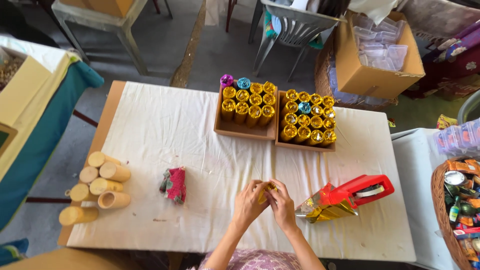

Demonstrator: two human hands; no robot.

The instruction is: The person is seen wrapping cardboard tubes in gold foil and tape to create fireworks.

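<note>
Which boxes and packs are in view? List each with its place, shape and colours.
Left cardboard tray: table's far side, shallow, brown, partly filled with gold-wrapped tubes.
Right cardboard tray: beside it, brown, full of gold tubes.
Cardboard box: on the floor beyond the table, brown, open, holding clear plastic tubs.
Wicker basket: far right, round, brown, with small colourful packets.

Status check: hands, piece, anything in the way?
Left hand and right hand both closed on one gold-wrapped tube. Red tape dispenser and gold foil lie just right, apart.
</note>
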